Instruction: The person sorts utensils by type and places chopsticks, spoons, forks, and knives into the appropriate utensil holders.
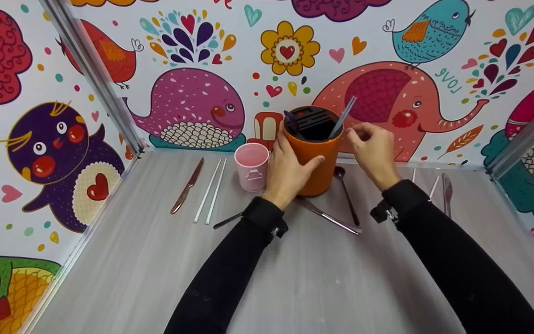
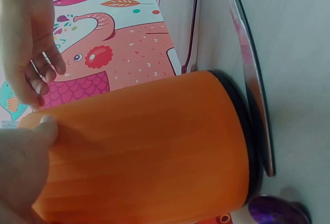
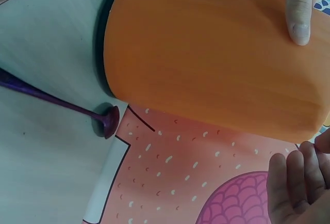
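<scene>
An orange utensil holder (image 1: 315,160) with a black slotted top stands upright near the back wall. My left hand (image 1: 290,169) grips its left side, the thumb laid across the front. Light blue chopsticks (image 1: 345,116) lean in the right of the slots, and a dark purple utensil (image 1: 290,118) pokes out at the left. Close by the right rim is my right hand (image 1: 374,150), its fingers loosely bent with nothing seen in them. A dark spoon (image 1: 346,190) and a silver knife (image 1: 334,220) lie by the holder's base.
Left of the holder stands a pink cup (image 1: 251,167). Farther left lie white chopsticks (image 1: 211,195) and a copper-coloured knife (image 1: 188,185). A dark handle (image 1: 227,220) shows beside my left sleeve. Another knife (image 1: 447,195) lies beyond my right wrist. Printed panels (image 1: 193,116) enclose the table.
</scene>
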Demonstrator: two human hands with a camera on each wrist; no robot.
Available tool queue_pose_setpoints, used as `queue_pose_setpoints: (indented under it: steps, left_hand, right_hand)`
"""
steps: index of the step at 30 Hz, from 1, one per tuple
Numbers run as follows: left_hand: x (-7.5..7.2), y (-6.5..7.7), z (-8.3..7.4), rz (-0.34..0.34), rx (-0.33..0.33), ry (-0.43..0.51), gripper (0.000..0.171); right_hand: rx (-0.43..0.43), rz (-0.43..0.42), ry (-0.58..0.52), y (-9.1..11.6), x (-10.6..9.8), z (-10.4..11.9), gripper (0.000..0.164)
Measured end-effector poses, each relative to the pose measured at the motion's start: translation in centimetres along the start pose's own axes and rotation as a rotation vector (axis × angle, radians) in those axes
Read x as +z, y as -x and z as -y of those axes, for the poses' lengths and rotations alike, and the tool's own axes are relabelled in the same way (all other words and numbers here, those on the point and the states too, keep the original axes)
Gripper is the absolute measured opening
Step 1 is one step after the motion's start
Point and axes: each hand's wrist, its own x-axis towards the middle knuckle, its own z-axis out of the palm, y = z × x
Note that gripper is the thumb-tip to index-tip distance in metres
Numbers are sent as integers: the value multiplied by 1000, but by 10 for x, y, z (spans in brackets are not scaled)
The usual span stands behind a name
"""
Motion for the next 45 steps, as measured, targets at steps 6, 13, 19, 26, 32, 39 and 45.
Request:
queue_pose_setpoints:
  steps: [6,13,19,26,32,39,45]
  left_hand:
    - [0,-1,-1,8,-13,2,130]
    - [-1,-1,-1,20,-24,14,130]
    - [-1,-2,0,24,-23,23,129]
    - [-1,-1,0,30,-27,29,129]
    - [-1,-1,0,39,-41,38,128]
    - [-1,-1,0,36,-37,26,129]
    - [0,-1,0,31,-28,26,129]
  right_hand:
    - [43,62,61,2,-5,-9,24]
    - [159,251,140,4,-9,-24,27]
    - [230,372,149,8,-8,-38,30]
    - [250,436,208,13,0,-53,32]
    - [310,533,231,19,6,-67,34]
    - [311,618,285,33,18,-81,32]
    - [284,626,336,41,30,-85,30]
